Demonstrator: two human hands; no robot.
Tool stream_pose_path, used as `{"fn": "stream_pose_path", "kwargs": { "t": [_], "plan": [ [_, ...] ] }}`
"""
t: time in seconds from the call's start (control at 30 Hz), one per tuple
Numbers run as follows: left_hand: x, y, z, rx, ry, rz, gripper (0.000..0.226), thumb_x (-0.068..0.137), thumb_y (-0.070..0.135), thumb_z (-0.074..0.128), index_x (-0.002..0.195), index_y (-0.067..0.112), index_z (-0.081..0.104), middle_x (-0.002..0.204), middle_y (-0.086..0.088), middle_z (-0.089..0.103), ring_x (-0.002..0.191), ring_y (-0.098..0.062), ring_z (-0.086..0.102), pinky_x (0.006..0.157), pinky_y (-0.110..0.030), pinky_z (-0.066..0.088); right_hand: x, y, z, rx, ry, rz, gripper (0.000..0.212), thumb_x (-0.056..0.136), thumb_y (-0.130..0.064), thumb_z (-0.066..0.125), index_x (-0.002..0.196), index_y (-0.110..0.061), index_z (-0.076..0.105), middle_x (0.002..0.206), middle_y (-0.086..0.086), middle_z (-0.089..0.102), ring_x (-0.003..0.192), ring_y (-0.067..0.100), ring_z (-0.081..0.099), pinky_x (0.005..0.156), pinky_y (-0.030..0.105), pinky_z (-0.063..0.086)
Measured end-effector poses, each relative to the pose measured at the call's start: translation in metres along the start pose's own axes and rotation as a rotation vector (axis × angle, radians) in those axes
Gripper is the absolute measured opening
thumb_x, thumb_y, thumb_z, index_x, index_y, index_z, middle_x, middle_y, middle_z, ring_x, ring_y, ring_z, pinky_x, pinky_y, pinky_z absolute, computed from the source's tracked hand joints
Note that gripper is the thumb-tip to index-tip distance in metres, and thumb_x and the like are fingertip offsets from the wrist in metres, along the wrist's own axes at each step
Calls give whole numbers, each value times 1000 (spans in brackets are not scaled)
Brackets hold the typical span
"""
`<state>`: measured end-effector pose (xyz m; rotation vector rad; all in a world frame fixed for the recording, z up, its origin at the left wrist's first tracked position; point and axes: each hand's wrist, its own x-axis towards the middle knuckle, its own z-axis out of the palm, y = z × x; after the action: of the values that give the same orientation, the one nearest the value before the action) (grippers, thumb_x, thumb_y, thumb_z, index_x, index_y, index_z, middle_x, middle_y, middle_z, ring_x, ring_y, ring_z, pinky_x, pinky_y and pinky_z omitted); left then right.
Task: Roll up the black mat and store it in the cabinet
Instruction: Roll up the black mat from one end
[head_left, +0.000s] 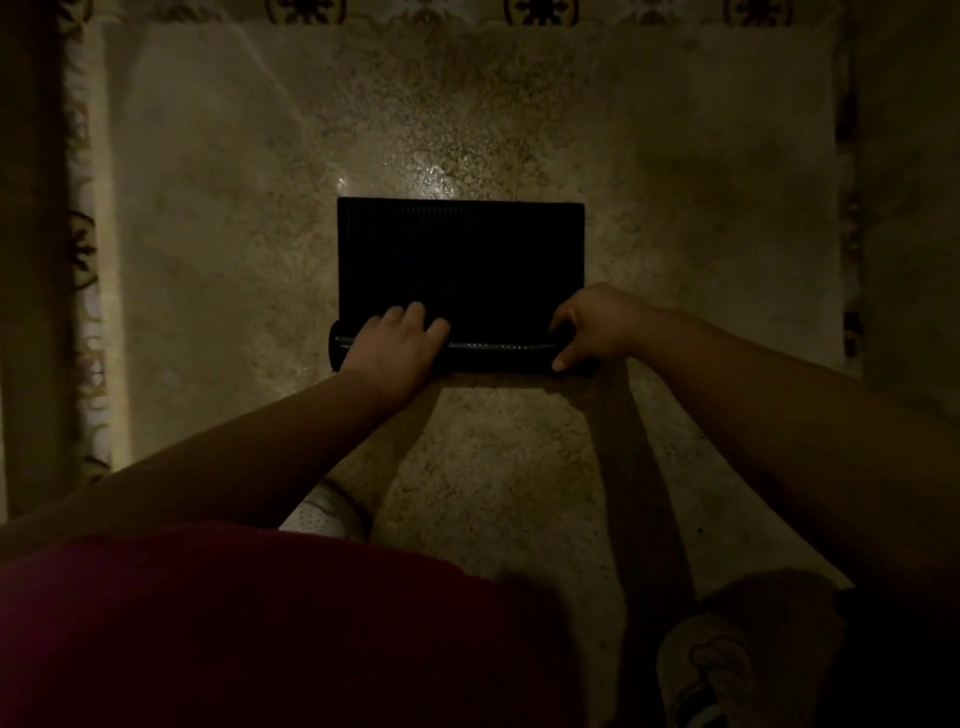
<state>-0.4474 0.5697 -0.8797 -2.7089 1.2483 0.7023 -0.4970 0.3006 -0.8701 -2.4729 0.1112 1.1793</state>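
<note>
The black mat (460, 249) lies on a pale speckled carpet in the middle of the head view. Its near end is wound into a roll (498, 356), and the flat part stretches away from me. My left hand (397, 343) lies on top of the roll's left part, fingers reaching forward over it onto the flat mat. My right hand (597, 327) grips the roll's right end, fingers curled over the top and thumb at the near side. No cabinet is in view.
The carpet (675, 182) has a patterned border (83, 249) along the left side and the far edge. My white shoes show at bottom middle (324, 512) and bottom right (711, 670). The room is dim.
</note>
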Motion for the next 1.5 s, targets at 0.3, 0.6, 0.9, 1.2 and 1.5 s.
{"fn": "stream_pose_path", "kwargs": {
  "t": [0.3,0.6,0.9,1.2,1.5],
  "plan": [
    [18,-16,-18,-245,-50,4,48,72,35,78,108,11,60,102,-14,59,94,-34,59,76,-40,48,-22,14,32,233,415,82,66,67,-47,79,124,-20,60,129,7,50,121,26,44,94,35,40],
    [24,-22,-20,-385,-102,-79,62,74,37,78,123,10,52,123,-20,50,115,-37,43,94,-49,43,-21,13,36,35,528,-60,48,75,-33,76,117,-15,60,109,8,61,101,25,55,81,34,41],
    [13,-16,-17,-22,101,-40,65,76,45,70,127,13,46,113,-16,57,102,-38,52,78,-49,46,-2,18,-17,225,219,63,59,67,-34,84,120,-16,64,118,10,65,105,20,59,80,22,39],
    [37,-32,-35,-269,-83,-61,56,78,38,73,125,11,56,116,-18,59,108,-37,52,89,-49,48,7,14,-35,280,202,106,75,67,-32,85,132,-18,51,134,12,49,118,28,49,88,33,43],
    [49,-40,-45,-308,-150,-46,65,78,40,73,131,9,53,125,-24,50,115,-40,44,96,-40,37,-16,7,42,-133,662,43,80,72,-32,76,139,-13,38,142,15,41,128,34,39,99,51,38]
  ]
}}
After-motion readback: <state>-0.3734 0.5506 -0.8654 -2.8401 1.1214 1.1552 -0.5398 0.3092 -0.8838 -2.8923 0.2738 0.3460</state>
